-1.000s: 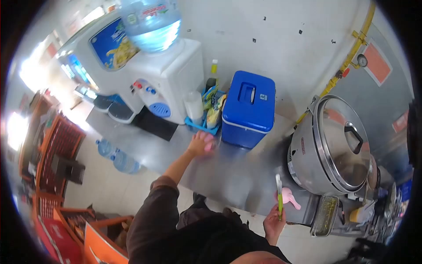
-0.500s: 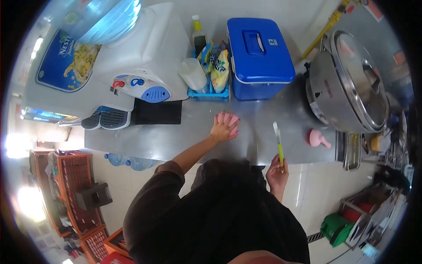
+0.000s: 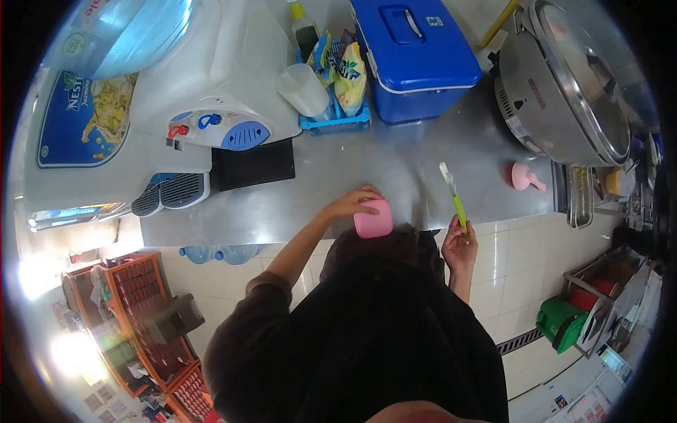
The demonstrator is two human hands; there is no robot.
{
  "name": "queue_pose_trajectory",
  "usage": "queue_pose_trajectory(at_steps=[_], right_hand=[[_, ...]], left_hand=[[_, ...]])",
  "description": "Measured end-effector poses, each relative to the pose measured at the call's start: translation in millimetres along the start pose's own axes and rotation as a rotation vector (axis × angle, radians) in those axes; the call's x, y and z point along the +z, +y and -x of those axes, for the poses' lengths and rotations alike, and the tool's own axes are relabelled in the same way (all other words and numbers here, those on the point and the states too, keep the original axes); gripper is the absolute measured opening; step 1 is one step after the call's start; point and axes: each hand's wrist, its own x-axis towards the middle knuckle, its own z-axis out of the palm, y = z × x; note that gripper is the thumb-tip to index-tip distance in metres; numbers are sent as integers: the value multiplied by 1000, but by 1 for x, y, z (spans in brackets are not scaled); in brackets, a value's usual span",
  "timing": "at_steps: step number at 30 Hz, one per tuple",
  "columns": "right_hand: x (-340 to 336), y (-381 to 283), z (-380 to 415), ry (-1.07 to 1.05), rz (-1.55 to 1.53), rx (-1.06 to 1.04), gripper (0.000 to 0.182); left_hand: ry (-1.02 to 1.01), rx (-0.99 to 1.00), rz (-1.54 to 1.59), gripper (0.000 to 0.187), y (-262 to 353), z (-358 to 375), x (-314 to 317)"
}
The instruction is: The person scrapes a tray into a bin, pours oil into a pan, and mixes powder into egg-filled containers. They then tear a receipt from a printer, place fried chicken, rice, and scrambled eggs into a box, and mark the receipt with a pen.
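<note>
Near the front edge of the counter, my left hand grips a pink piece, fingers bent over its far edge and thumb against its face. The piece is a smooth, rounded square; I cannot tell what it is made of. To the right of it, my right hand pinches a slim tool by its lime-green handle, the narrow, pale end pointing away from me above the counter, which is grey metal with a soft, streaky shine. Beyond my right hand and farther right lies a pink scoop, round-bowled and stubby-handled. Past that bulks a cooker, a dull metal drum with a glossy round lid. Ahead of both hands stands a hard blue box with a recessed handle on top. Straight beyond my left hand, a blue basket holds crinkled, shiny packets; left of it lies a flat black mat.
</note>
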Motion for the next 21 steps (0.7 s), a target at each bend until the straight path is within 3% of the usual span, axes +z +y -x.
queue_pose_trajectory(at_steps=[1,8,14,16,20,21], right_hand=[[-2,2,0,8,-12,-5,27],[-14,-3,6,-40,-20,6,30],[-11,-11,19,42,-87,-103,31],[-20,-18,21,-8,-76,-93,31],[-12,-17,24,-14,-85,-115,30],[-11,-16,24,25,-102,-138,30]], left_hand=[[-137,35,422,48,-3,-1,-1],[-321,-222,691,41,-3,-2,10],[-413,-203,700,49,1,-6,5],[-448,-103,746,55,3,-9,4],[-471,-84,810,47,16,-12,-15],[-406,-5,581,44,13,-16,-17]])
